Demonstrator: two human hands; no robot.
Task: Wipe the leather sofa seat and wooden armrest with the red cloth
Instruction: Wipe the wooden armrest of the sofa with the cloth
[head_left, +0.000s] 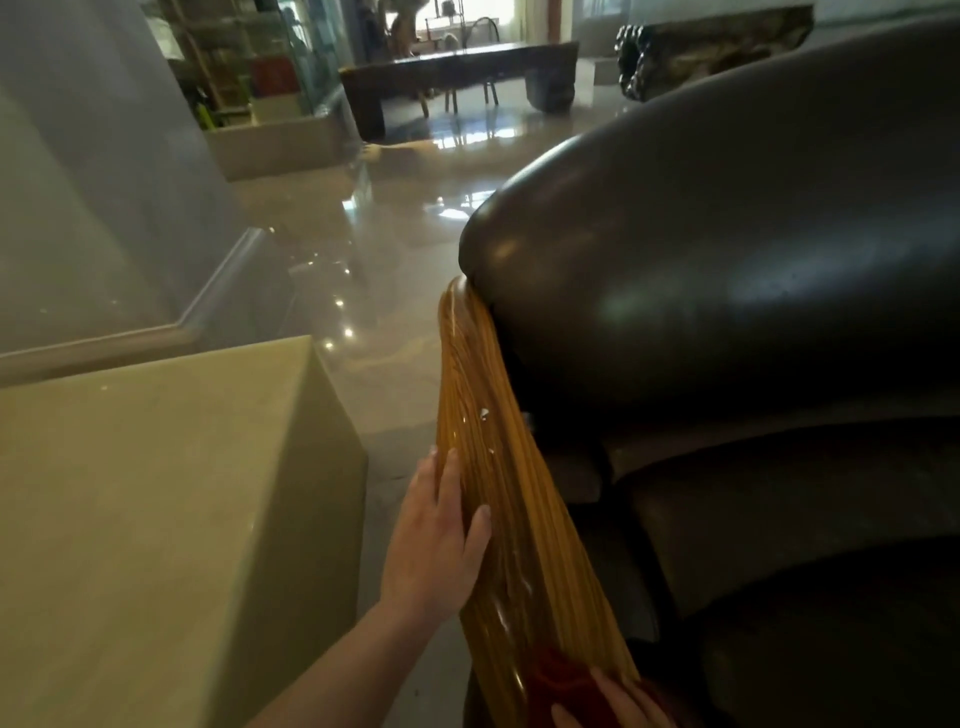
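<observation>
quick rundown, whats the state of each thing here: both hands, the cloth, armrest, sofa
left hand: open, flat against the outer side of the armrest, holding nothing
right hand: at the bottom edge, fingers pressing on the red cloth
red cloth: bunched on the near end of the armrest
wooden armrest: glossy, with a few white specks ahead of the cloth
leather sofa: dark, shiny, nothing lying on the seat part in view

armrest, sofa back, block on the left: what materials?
Armrest: glossy varnished wood, by its striped golden grain and sharp highlights. Sofa back: dark smooth leather or a leather-like material, soft sheen, rounded padding. Block: pale beige, polished stone or laminate; cannot tell which.
</observation>
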